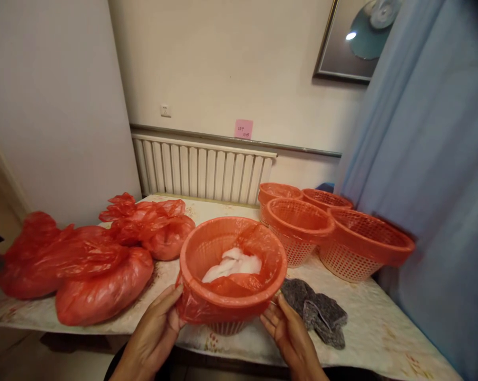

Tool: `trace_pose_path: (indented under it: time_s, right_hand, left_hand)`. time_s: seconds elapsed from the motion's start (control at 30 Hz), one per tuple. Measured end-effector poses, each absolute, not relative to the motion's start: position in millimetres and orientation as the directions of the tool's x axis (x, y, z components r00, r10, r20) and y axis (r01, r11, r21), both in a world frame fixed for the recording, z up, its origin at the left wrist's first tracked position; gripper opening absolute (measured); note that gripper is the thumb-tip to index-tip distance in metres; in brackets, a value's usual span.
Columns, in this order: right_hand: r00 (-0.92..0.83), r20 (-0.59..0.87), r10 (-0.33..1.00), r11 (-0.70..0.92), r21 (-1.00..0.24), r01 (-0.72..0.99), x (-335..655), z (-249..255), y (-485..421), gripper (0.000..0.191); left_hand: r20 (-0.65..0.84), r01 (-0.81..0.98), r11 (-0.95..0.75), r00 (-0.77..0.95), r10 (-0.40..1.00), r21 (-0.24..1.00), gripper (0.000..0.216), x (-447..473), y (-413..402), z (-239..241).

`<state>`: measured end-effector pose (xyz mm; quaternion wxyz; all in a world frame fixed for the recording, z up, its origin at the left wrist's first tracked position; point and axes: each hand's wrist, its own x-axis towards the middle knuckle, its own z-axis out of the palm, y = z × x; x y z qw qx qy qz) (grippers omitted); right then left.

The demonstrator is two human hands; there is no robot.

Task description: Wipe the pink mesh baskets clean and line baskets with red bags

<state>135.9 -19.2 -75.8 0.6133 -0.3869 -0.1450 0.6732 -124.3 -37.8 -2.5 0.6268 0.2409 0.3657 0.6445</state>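
An orange plastic basket [195, 248] stands at the table's near edge, lined with a red plastic bag [263, 248] whose rim is folded over the outside. White stuff [233, 263] lies inside the bag. My left hand [155, 333] holds the bag's edge at the basket's lower left side, fingers curled on it. On the lower right side my right hand [290, 333] touches the basket, its fingers pressed against the rim and bag.
Several filled, tied red bags [100, 264] lie on the table [374, 323] at the left. More empty orange baskets [366, 243] stand at the back right. Dark grey cloth pieces [318, 312] lie beside my right hand. A radiator [201, 169] and blue curtain [429, 159] stand behind.
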Motion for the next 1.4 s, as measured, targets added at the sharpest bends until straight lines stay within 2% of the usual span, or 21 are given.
trace_pose_path:
  time_s: [0.17, 0.37, 0.57, 0.93, 1.4]
  right_hand:
    - [0.029, -0.334, 0.942, -0.193, -0.610, -0.768, 129.4, -64.8, -19.0, 0.044]
    - [0.000, -0.308, 0.951, -0.182, -0.563, -0.806, 134.4, -50.4, -24.9, 0.038]
    - [-0.009, -0.205, 0.979, -0.124, -0.559, -0.820, 148.1, -32.4, -28.2, 0.030]
    - [0.004, -0.116, 0.993, -0.068, -0.605, -0.794, 163.3, 11.3, -17.2, 0.028]
    - [0.090, 0.039, 0.995, 0.088, -0.764, -0.639, 167.8, 58.2, 35.7, 0.033]
  left_hand:
    - [-0.159, -0.617, 0.069, -0.092, 0.983, 0.784, 0.025, -122.1, -40.7, 3.8]
    - [-0.126, -0.593, 0.050, -0.088, 0.988, 0.804, 0.015, -123.1, -43.0, 5.1]
    - [-0.153, -0.635, 0.030, -0.140, 0.978, 0.772, 0.013, -122.4, -42.4, 14.7]
    - [-0.106, -0.558, -0.003, -0.163, 0.981, 0.830, 0.012, -114.9, -34.6, 40.3]
    - [-0.022, -0.501, -0.062, -0.161, 0.987, 0.863, 0.015, -126.1, -11.9, 55.6]
